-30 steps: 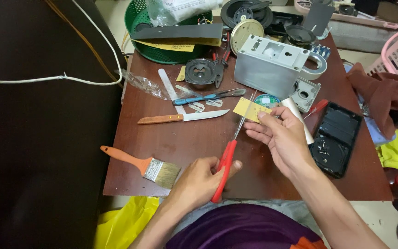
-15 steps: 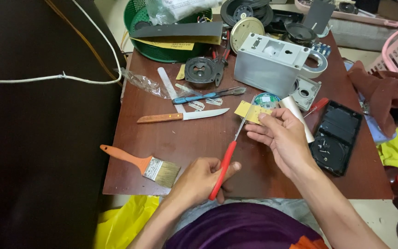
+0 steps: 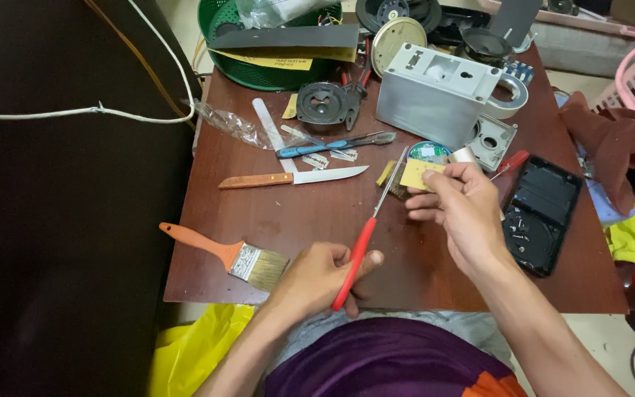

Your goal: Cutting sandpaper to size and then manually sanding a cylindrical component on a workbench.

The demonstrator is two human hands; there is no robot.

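Since prior frame we note little shift: L hand (image 3: pixel 323 278) still clenched on red-handled screwdriver (image 3: pixel 365 237), tip at small yellow board (image 3: pixel 414 174). R hand (image 3: pixel 463 208) fingers pinch that board above tabletop (image 3: pixel 295 213), nr knife (image 3: pixel 292 178).

Soft, even light falls from above on the desk (image 3: pixel 288 213), leaving only faint shadows under the hands and tools. The picture is sharp at the middle, with no motion blur. A dark panel (image 3: pixel 60 242) at left is nearly black, without detail. Straight edges bow slightly toward the corners.
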